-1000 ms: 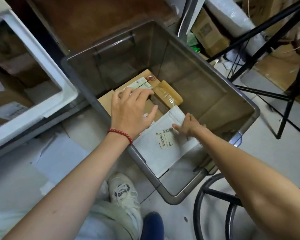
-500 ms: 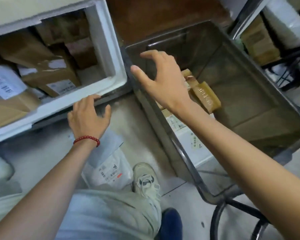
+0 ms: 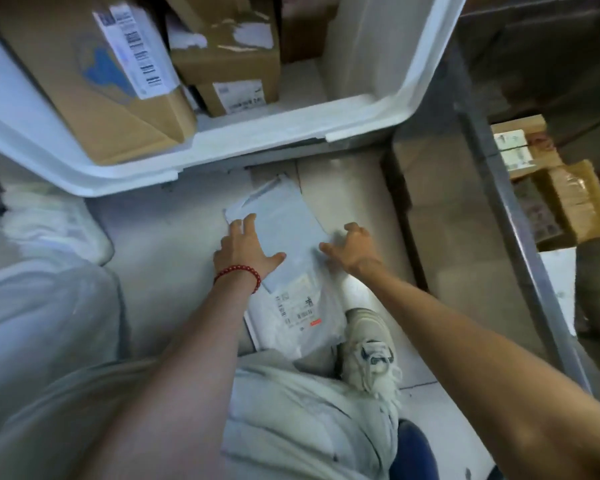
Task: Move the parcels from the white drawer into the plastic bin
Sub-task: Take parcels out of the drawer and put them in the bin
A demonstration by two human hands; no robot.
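Left hand (image 3: 245,249) lies spread on the grey mailer (image 3: 284,233); right hand (image 3: 352,247), fingers curled loosely, touches its far edge. Drawer (image 3: 291,133) beyond both.

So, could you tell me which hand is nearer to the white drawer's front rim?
Left. The left hand rests on the flat grey mailer bag on the floor, just below the white drawer. The right hand sits at the bag's right edge, slightly farther back.

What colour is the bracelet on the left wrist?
Red beads, clearest in the head view.
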